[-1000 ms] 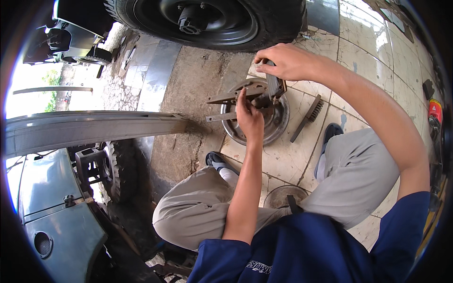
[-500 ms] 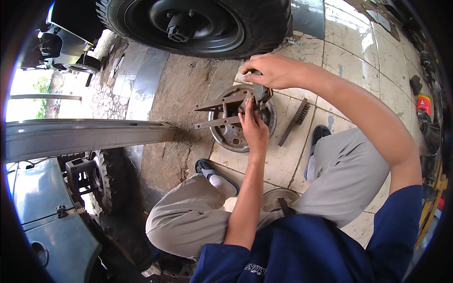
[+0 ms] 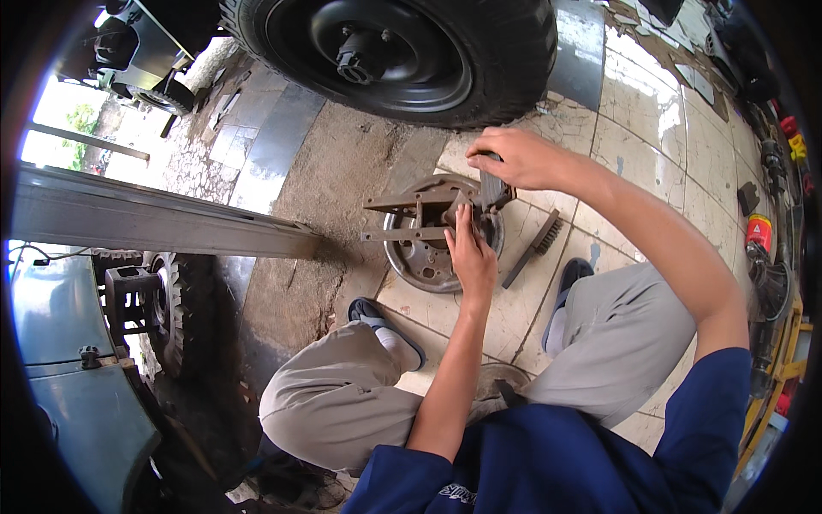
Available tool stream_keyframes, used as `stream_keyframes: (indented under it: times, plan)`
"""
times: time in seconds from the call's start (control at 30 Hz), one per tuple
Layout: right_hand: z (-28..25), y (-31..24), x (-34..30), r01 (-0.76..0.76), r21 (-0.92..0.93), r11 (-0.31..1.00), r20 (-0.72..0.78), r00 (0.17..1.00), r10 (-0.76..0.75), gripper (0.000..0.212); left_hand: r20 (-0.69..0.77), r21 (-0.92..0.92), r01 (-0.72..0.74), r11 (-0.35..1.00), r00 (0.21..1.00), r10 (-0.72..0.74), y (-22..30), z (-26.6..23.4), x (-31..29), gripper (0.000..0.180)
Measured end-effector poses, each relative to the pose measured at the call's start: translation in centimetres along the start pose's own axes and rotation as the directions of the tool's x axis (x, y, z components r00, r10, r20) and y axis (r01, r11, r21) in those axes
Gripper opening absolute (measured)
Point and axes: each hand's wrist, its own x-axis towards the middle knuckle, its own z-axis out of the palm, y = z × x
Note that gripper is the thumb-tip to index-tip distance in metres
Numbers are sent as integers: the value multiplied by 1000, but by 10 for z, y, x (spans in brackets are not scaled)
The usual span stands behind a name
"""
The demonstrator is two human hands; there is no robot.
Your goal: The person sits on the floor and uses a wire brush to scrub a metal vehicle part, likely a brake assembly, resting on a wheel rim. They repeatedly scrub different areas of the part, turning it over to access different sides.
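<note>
The camera is worn on my head, and it is the left one of a pair set side by side. From this height it looks steeply down, over the front of my blue shirt (image 3: 556, 463), to the tiled floor (image 3: 642, 146). The shirt comes near to the lens and fills the lower edge. Farther from it, around the middle, are my left hand (image 3: 473, 261) and my right hand (image 3: 524, 160). Because the lens is a wide fisheye, the view reaches a big wheel (image 3: 411, 73) at the top and a vehicle panel (image 3: 81, 437) at left. The corners are dark.
</note>
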Motion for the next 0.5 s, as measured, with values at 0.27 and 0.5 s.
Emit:
stream_keyframes:
  times: [0.27,0.5]
  plan:
    - [1,-6,0,25,-6,1000,-20,999,-25,35,15,103,-109,989,994,108,-9,-6,7,52]
    - [0,6,3,31,24,999,-47,998,-30,37,24,103,-128,986,992,126,-18,-8,16,46]
